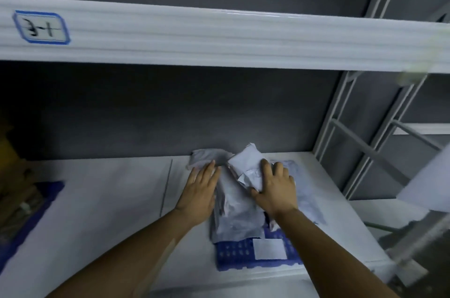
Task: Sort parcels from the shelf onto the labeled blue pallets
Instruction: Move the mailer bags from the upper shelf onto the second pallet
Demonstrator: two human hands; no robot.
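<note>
Head view: left hand (199, 191) touches, right hand (276, 189) holds, five parcels (233, 215).

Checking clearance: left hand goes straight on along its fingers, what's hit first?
The grey bag: fingertips of the left hand seem to touch its edge. Wall behind. Right hand grips the white parcel.

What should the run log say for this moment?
stage: picking at white shelf | left hand: flat on grey plastic mailer parcel | right hand: grips crumpled white plastic parcel | blue patterned parcel: front, partly covered
</note>
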